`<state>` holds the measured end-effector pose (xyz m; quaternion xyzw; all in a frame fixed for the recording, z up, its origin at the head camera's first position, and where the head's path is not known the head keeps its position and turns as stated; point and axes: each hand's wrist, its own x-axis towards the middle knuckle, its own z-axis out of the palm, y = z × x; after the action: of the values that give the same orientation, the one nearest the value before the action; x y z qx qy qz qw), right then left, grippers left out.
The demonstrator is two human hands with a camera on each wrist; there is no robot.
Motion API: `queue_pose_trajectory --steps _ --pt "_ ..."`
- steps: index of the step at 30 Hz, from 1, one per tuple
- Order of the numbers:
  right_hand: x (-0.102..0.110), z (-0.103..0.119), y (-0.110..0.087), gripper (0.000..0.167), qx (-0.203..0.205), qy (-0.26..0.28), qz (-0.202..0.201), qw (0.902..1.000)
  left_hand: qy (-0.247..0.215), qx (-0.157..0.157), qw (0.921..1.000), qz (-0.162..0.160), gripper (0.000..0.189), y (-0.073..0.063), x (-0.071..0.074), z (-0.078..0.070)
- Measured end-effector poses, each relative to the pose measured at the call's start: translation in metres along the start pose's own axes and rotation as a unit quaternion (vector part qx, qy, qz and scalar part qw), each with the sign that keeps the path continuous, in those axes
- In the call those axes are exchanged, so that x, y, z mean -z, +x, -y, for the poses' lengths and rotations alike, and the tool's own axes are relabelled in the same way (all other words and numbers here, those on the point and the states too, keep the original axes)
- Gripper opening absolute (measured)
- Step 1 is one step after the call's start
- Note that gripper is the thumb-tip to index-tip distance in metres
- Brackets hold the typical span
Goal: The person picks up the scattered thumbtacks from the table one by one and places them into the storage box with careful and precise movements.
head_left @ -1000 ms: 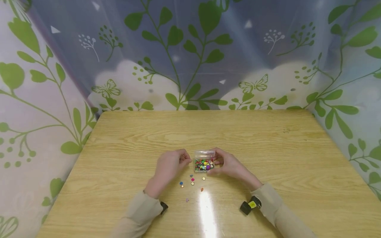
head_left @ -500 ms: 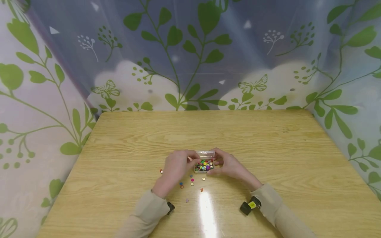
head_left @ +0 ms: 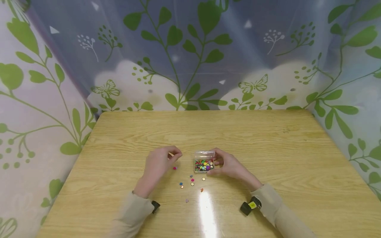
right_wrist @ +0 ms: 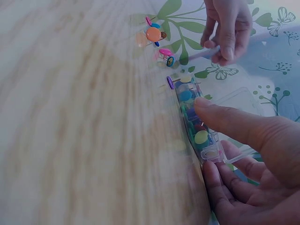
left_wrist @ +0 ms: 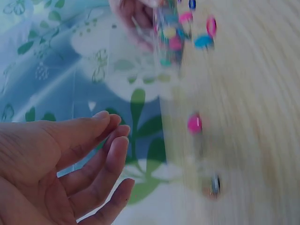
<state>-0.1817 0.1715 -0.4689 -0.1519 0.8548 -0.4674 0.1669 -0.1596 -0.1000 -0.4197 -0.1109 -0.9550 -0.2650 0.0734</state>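
Thumb and fingers of my right hand (head_left: 227, 164) grip the right end of a small clear plastic box (head_left: 195, 168). Its hinged lid (head_left: 204, 154) stands up, and colourful thumbtacks (head_left: 205, 164) fill the bottom. My left hand (head_left: 157, 165) is off to the box's left, above the table. In the left wrist view its fingers are loosely bent, thumb tip near the index finger (left_wrist: 115, 123), and nothing shows between them. Under that hand lie a pink thumbtack (left_wrist: 194, 123) and a metal-sided one (left_wrist: 215, 185).
Several loose thumbtacks lie in front of the box, among them a blue one (head_left: 181, 183), an orange one (head_left: 201, 190) and a lilac one (head_left: 187, 200). The wooden table (head_left: 253, 132) meets a leaf-patterned curtain (head_left: 196, 66) at the back.
My left hand went from beside the box to over its left side, then drew back left. A pink thumbtack now shows beside it. My right hand and the box stay put.
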Motion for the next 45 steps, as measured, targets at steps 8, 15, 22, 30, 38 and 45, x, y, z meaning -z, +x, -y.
queue_pose_trajectory --steps 8,15,22,30,38,45 --pt "0.001 0.001 -0.001 0.070 -0.001 -0.001 0.000 1.0000 0.015 0.031 0.9989 0.033 0.003 -0.012 0.018 0.035" --pt "0.001 0.000 -0.001 0.069 0.002 0.000 -0.002 1.0000 0.015 0.035 0.9945 0.098 0.013 -0.022 0.020 0.053" --pt "0.001 0.000 -0.002 0.070 0.005 0.003 -0.001 1.0000 0.006 0.028 0.9923 0.121 0.013 -0.023 0.016 0.054" --pt "0.000 0.002 -0.002 0.069 0.005 0.002 0.000 1.0000 0.016 0.033 0.9943 0.100 0.014 -0.025 0.012 0.056" --pt "0.001 0.002 -0.001 0.070 0.004 -0.001 -0.002 1.0000 0.009 0.035 0.9982 0.048 0.013 -0.022 0.014 0.055" --pt "0.001 0.001 -0.001 0.071 0.002 0.000 0.003 1.0000 -0.008 0.017 0.9985 0.052 0.013 -0.017 0.002 0.039"
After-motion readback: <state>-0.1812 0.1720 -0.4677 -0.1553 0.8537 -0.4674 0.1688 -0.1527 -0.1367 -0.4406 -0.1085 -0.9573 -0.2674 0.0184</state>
